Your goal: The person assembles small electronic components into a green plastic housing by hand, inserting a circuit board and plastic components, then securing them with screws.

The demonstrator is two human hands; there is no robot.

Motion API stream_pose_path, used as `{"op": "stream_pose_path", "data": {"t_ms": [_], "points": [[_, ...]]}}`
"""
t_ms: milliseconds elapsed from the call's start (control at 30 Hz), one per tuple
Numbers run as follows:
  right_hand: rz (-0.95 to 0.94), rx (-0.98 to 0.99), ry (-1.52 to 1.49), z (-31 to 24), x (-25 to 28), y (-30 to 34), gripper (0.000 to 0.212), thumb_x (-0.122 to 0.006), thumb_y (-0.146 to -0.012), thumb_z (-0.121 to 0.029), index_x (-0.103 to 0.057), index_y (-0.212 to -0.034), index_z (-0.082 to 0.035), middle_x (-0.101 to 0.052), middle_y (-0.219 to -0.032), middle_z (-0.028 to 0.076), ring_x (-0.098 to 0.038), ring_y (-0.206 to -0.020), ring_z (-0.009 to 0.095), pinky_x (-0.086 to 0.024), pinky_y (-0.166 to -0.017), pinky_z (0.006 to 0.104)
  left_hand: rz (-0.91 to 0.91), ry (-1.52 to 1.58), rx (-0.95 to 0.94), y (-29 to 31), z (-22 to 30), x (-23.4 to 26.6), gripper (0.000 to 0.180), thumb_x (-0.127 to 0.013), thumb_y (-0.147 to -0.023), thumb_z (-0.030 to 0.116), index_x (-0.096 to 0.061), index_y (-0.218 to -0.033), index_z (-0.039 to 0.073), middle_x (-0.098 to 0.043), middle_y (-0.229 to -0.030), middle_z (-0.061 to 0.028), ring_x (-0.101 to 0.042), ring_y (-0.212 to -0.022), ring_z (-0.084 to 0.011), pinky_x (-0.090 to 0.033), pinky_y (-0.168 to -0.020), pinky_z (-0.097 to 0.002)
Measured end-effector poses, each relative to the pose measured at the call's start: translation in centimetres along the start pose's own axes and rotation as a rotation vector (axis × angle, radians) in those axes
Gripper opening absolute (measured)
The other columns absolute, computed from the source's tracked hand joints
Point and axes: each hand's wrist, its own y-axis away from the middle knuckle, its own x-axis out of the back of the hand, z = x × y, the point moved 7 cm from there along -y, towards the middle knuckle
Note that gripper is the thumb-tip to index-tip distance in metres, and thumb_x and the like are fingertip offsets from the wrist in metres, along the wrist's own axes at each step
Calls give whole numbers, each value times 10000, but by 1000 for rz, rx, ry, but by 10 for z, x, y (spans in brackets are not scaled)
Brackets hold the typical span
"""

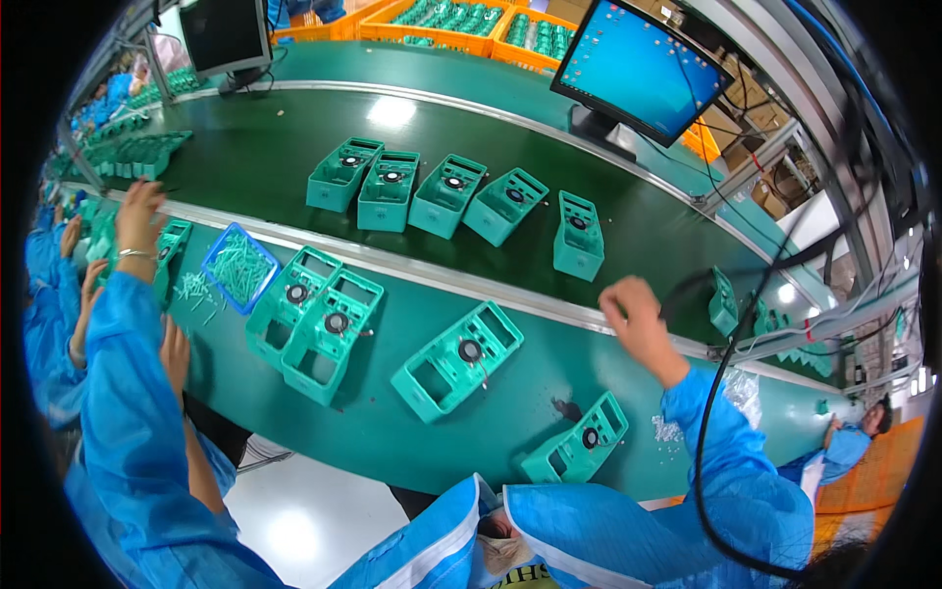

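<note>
My left hand, with a band at its wrist, reaches over the belt's near edge at the far left. Its fingers are apart and hold nothing I can see. Close beyond it stand green plastic housings in a row. My right hand hovers by the belt's rail at the right, fingers loosely bent and apart, nothing in them. Nearest to it on the belt is a green housing with a small black fan. On the bench between my arms lie a housing, an overlapping pair of housings and a tilted housing.
Several housings stand on the dark green belt. A blue tray of small green parts sits at left, near a co-worker's hand. Small pale parts lie at right. A monitor and black cable are there too.
</note>
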Motion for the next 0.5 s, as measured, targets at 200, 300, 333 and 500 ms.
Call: {"op": "stream_pose_path", "data": {"t_ms": [200,300,333,500], "points": [[-48,-51,180,45,33,25,215,-718,-868,-131,-676,-1079,-113,-563,-1142,127,-574,-1097,350,-503,-918,450,-326,136,322,165,113,-252,591,-753,-916,275,-526,-1455,187,-482,-1390,-95,-516,-1160,-257,-527,-935,-483],[-92,-92,117,47,31,44,301,-741,-856,-155,-676,-1147,-112,-554,-1208,148,-568,-1153,362,-504,-969,454,-159,256,417,224,152,-290,617,-668,-943,270,-443,-1505,152,-451,-1462,-138,-452,-1310,-324,-481,-996,-530],[-111,-206,71,59,36,62,339,-751,-850,-164,-673,-1175,-107,-552,-1232,161,-561,-1177,370,-503,-984,455,-190,132,352,257,188,-320,681,-685,-925,285,-401,-1526,135,-453,-1496,-139,-464,-1315,-344,-475,-983,-544],[-87,-118,105,44,10,52,469,-756,-852,-243,-633,-1286,-116,-550,-1287,198,-572,-1171,391,-490,-1000,504,-408,-525,-555,320,200,-369,577,-735,-828,334,-619,-1363,149,-599,-1363,-195,-547,-1276,-373,-438,-1099,-483]]}}
